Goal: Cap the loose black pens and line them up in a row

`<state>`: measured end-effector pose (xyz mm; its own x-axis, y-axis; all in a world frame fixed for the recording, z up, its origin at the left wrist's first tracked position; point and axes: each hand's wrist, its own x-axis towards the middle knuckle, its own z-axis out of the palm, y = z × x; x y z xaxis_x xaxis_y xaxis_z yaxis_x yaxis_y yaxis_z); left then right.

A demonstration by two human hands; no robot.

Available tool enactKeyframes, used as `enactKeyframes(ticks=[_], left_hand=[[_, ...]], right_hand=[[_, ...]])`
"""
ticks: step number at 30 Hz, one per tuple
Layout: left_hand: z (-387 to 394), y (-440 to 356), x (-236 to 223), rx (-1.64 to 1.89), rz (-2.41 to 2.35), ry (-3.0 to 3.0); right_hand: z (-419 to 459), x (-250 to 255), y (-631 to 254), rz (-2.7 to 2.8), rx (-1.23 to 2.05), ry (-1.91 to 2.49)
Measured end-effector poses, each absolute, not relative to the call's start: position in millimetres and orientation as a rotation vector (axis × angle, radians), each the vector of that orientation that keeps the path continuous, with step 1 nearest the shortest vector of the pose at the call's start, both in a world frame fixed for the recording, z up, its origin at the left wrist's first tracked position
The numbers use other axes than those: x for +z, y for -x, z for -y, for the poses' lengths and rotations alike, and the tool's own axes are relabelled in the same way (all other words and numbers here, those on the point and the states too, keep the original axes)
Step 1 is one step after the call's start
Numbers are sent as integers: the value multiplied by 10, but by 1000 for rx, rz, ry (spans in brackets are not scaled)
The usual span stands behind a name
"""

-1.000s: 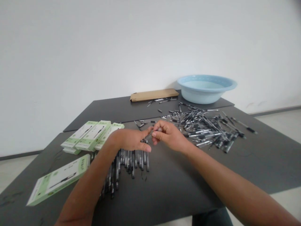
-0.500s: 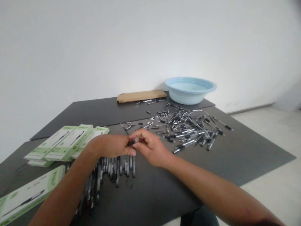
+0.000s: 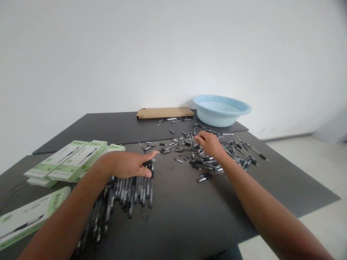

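Observation:
My left hand [image 3: 127,164] is closed around a dark pen [image 3: 148,163]; only a short piece shows between thumb and forefinger. Under and beside this hand, a row of clear pens with dark ends [image 3: 135,191] lies side by side on the table. Over the scattered heap of pens and pen parts [image 3: 208,162], my right hand [image 3: 210,142] has its fingers pinched together. Whatever they hold, if anything, cannot be made out.
Several green and white pen boxes [image 3: 67,159] lie stacked at the left, with another box [image 3: 32,216] nearer. A flat cardboard piece [image 3: 165,112] and a light blue basin [image 3: 217,117] stand at the back of the dark table [image 3: 184,216].
My hands were together at a dark pen piece. My right hand has let go and moved right and away to the heap; my left hand has stayed above the row.

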<state>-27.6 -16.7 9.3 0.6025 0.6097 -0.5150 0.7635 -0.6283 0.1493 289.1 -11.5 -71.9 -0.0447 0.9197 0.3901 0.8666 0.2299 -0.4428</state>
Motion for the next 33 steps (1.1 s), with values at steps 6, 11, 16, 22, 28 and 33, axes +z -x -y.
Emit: enactKeyframes(ticks=[6,11,16,22,28,33], left_hand=[[107,228,55,-707,-1064,-2449],[101,205,43,-737,-1049,-2429],[85,208,48,-755,-1073,-2403],[25,230,-3,-734,-1088,-2409],[-21,270,-40,-737,-1089,-2436],[-11,240,-47,-767,-1127,-2428]], right_hand=[[104,-997,-3126,1924,79,1722],[118,-999,-3058,2035,109,1740],[165,-1023,-2914,2184,155,1769],[203,-1012,-2825,2283,171,1829],[111,-908,-3191,2214,151,2034],[118,-873,-3339,2336,312,2049]])
